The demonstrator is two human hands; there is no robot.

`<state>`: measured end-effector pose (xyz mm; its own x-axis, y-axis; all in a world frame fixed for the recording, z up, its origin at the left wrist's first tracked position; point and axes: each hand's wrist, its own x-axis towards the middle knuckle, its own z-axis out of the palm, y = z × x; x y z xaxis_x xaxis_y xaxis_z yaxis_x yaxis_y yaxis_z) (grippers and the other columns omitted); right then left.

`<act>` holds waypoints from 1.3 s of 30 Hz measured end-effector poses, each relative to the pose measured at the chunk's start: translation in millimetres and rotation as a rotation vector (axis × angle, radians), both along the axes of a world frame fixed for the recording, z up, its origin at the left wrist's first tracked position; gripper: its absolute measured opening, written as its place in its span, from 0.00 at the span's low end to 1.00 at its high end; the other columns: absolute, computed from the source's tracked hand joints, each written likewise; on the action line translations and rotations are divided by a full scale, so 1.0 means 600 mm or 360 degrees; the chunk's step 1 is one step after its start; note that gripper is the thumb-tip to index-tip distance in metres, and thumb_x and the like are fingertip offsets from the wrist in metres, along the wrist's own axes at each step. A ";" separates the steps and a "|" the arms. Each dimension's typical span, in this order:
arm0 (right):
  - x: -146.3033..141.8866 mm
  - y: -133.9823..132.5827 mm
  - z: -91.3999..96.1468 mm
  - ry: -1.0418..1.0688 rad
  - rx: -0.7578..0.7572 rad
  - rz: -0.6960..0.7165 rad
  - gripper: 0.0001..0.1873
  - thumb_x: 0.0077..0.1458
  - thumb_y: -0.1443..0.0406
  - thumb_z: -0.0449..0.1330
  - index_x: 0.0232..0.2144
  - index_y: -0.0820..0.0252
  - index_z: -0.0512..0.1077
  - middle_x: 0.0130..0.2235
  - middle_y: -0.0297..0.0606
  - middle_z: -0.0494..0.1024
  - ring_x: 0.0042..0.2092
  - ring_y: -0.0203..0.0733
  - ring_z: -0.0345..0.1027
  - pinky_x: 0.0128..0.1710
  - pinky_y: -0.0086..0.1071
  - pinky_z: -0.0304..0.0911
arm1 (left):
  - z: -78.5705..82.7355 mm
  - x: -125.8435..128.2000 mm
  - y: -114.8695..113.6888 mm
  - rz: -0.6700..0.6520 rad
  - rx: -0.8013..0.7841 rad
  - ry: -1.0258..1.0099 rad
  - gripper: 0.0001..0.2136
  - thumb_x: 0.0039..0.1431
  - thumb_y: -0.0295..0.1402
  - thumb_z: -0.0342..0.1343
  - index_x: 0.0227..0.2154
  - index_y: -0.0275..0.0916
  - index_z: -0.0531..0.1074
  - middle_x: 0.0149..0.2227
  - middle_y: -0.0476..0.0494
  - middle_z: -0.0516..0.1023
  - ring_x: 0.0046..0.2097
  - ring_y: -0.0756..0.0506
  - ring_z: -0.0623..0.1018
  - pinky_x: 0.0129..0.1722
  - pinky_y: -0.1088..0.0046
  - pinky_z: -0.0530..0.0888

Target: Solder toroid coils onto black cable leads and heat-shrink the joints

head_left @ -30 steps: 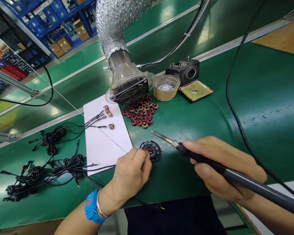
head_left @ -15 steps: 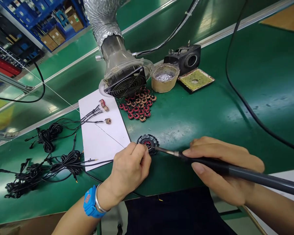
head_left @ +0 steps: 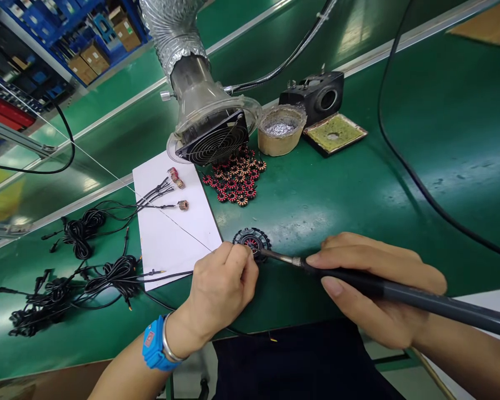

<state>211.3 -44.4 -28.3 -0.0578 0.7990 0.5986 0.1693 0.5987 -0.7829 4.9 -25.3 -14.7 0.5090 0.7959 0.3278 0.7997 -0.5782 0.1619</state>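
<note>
My left hand [head_left: 220,289] pinches the edge of a black toothed ring with red windings [head_left: 260,240], which lies on the green bench mat [head_left: 316,222]. My right hand [head_left: 370,283] holds a soldering iron [head_left: 416,296] like a pen. Its metal tip [head_left: 279,256] reaches the ring's centre, beside my left fingertips. The contact point is partly hidden by those fingers. A thin black cable [head_left: 166,276] runs from the paper towards my left hand and passes under it.
Beyond the hands lie a sheet of white paper [head_left: 170,239], black cable bundles [head_left: 87,278] and a pile of red-and-copper toroid coils [head_left: 235,178]. A fume extractor nozzle [head_left: 212,136], solder pot [head_left: 281,130], sponge tray [head_left: 335,133] and black iron stand [head_left: 316,97] stand farther back.
Over the last second, the iron tip has moved left from above the mat to the ring's centre. Between the last two frames, the hands have barely moved.
</note>
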 end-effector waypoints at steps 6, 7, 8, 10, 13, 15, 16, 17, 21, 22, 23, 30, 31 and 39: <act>0.001 0.000 0.001 -0.0064 0.0016 -0.0014 0.14 0.49 0.75 0.56 0.39 0.61 0.74 0.25 0.36 0.73 0.24 0.37 0.67 0.18 0.31 0.63 | -0.003 0.000 0.001 -0.0026 0.0015 0.0020 0.07 0.61 0.26 0.51 0.27 0.40 0.67 0.24 0.50 0.71 0.26 0.50 0.71 0.25 0.73 0.63; 0.001 0.001 0.002 -0.0075 0.0014 -0.0014 0.14 0.49 0.75 0.56 0.39 0.61 0.74 0.25 0.36 0.73 0.24 0.37 0.68 0.19 0.31 0.63 | -0.003 0.000 0.001 -0.0027 0.0012 0.0020 0.07 0.61 0.26 0.51 0.27 0.40 0.67 0.25 0.50 0.71 0.26 0.50 0.71 0.26 0.73 0.64; 0.002 0.001 0.003 -0.0082 0.0017 -0.0015 0.14 0.49 0.75 0.56 0.39 0.61 0.73 0.24 0.36 0.73 0.24 0.38 0.68 0.19 0.31 0.64 | -0.003 0.000 0.001 -0.0026 0.0011 0.0021 0.07 0.61 0.26 0.51 0.27 0.40 0.67 0.25 0.50 0.71 0.26 0.50 0.71 0.26 0.73 0.64; 0.002 0.001 0.005 -0.0090 0.0033 -0.0016 0.14 0.48 0.75 0.56 0.39 0.61 0.74 0.24 0.36 0.73 0.23 0.38 0.68 0.19 0.31 0.64 | -0.002 0.000 0.001 -0.0022 0.0003 0.0019 0.07 0.61 0.26 0.51 0.28 0.40 0.67 0.25 0.50 0.72 0.26 0.50 0.71 0.26 0.73 0.64; 0.001 0.002 0.006 -0.0095 0.0059 -0.0003 0.14 0.48 0.75 0.56 0.38 0.62 0.74 0.24 0.37 0.73 0.23 0.38 0.68 0.18 0.32 0.64 | 0.000 -0.001 0.000 -0.0028 -0.0013 0.0007 0.06 0.61 0.26 0.51 0.28 0.40 0.67 0.25 0.50 0.72 0.26 0.50 0.71 0.26 0.73 0.64; 0.001 0.002 0.005 -0.0105 0.0057 0.0003 0.15 0.48 0.75 0.56 0.38 0.62 0.74 0.24 0.37 0.73 0.23 0.38 0.68 0.19 0.32 0.64 | 0.000 -0.001 0.000 -0.0032 -0.0011 -0.0002 0.06 0.61 0.26 0.51 0.28 0.40 0.67 0.25 0.50 0.72 0.26 0.50 0.71 0.26 0.74 0.64; 0.000 0.002 0.004 -0.0110 0.0057 0.0002 0.15 0.48 0.75 0.56 0.39 0.62 0.74 0.24 0.37 0.73 0.23 0.38 0.69 0.19 0.32 0.65 | 0.001 -0.001 0.000 -0.0032 -0.0005 -0.0004 0.06 0.61 0.26 0.51 0.29 0.40 0.67 0.25 0.50 0.72 0.26 0.50 0.71 0.26 0.74 0.64; 0.000 0.002 0.004 -0.0116 0.0059 0.0001 0.15 0.48 0.75 0.56 0.39 0.61 0.74 0.24 0.36 0.74 0.23 0.38 0.69 0.19 0.32 0.65 | 0.001 -0.001 0.000 -0.0034 -0.0002 -0.0006 0.06 0.60 0.26 0.52 0.29 0.40 0.67 0.25 0.50 0.72 0.26 0.50 0.71 0.26 0.74 0.64; 0.000 0.001 0.002 -0.0108 0.0070 -0.0005 0.15 0.48 0.74 0.56 0.39 0.61 0.74 0.23 0.35 0.73 0.23 0.38 0.68 0.19 0.32 0.64 | 0.000 -0.001 0.001 -0.0044 -0.0011 -0.0015 0.05 0.60 0.25 0.52 0.29 0.39 0.67 0.25 0.50 0.73 0.26 0.50 0.72 0.26 0.74 0.65; 0.001 0.000 0.003 -0.0101 0.0069 -0.0012 0.15 0.48 0.74 0.56 0.38 0.61 0.73 0.23 0.35 0.73 0.23 0.38 0.68 0.19 0.32 0.64 | 0.000 -0.001 0.001 -0.0043 -0.0015 -0.0020 0.05 0.60 0.26 0.52 0.29 0.39 0.67 0.25 0.50 0.73 0.26 0.50 0.72 0.26 0.74 0.65; 0.002 0.000 0.003 -0.0097 0.0066 -0.0017 0.14 0.48 0.74 0.56 0.38 0.60 0.73 0.23 0.35 0.73 0.23 0.39 0.68 0.19 0.32 0.64 | 0.000 -0.001 0.001 -0.0042 -0.0019 -0.0025 0.05 0.61 0.26 0.52 0.29 0.39 0.67 0.25 0.49 0.73 0.26 0.50 0.72 0.26 0.74 0.65; 0.007 0.001 0.005 -0.0082 0.0097 -0.0078 0.14 0.47 0.73 0.56 0.38 0.60 0.73 0.24 0.36 0.74 0.25 0.41 0.70 0.21 0.33 0.66 | 0.003 0.001 0.002 -0.0034 0.0013 -0.0009 0.06 0.61 0.26 0.51 0.29 0.39 0.68 0.24 0.49 0.73 0.25 0.50 0.72 0.24 0.74 0.65; 0.006 0.001 0.005 -0.0088 0.0093 -0.0084 0.14 0.47 0.73 0.56 0.38 0.59 0.73 0.24 0.36 0.74 0.25 0.41 0.70 0.21 0.33 0.66 | 0.003 0.001 0.002 -0.0032 0.0012 -0.0007 0.05 0.61 0.27 0.51 0.29 0.38 0.68 0.24 0.49 0.73 0.25 0.50 0.72 0.24 0.74 0.65; 0.007 0.000 0.004 -0.0140 0.0096 -0.0049 0.12 0.47 0.73 0.55 0.36 0.61 0.72 0.22 0.35 0.73 0.23 0.40 0.69 0.22 0.34 0.67 | 0.001 -0.001 0.001 -0.0032 -0.0015 -0.0044 0.03 0.61 0.27 0.53 0.32 0.38 0.70 0.26 0.49 0.75 0.26 0.50 0.74 0.26 0.74 0.67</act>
